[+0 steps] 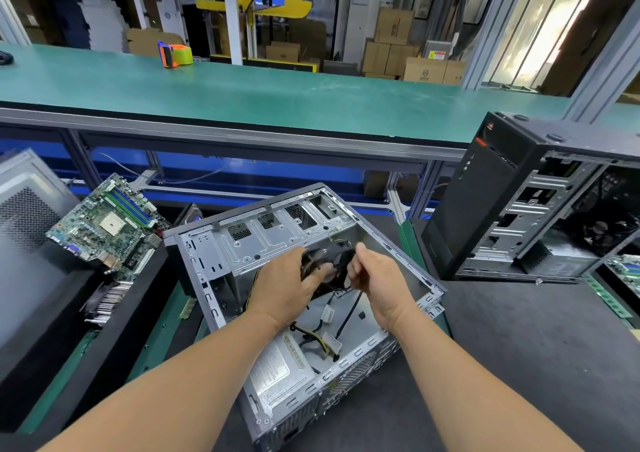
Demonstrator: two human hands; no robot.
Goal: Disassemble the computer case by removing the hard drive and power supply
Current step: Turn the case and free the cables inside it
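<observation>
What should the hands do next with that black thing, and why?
Probably lift the black part up out of the case and free its cables. Both the left hand and right hand grip it, but the cables run down inside.

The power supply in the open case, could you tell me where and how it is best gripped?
Probably by the long side edges of the power supply, from above through the open case side: its flat labelled face points up, and cables leave its far end.

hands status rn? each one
Left hand: grip closed on the black fan.
Right hand: grip closed, pinching a black cable beside the fan.
</observation>
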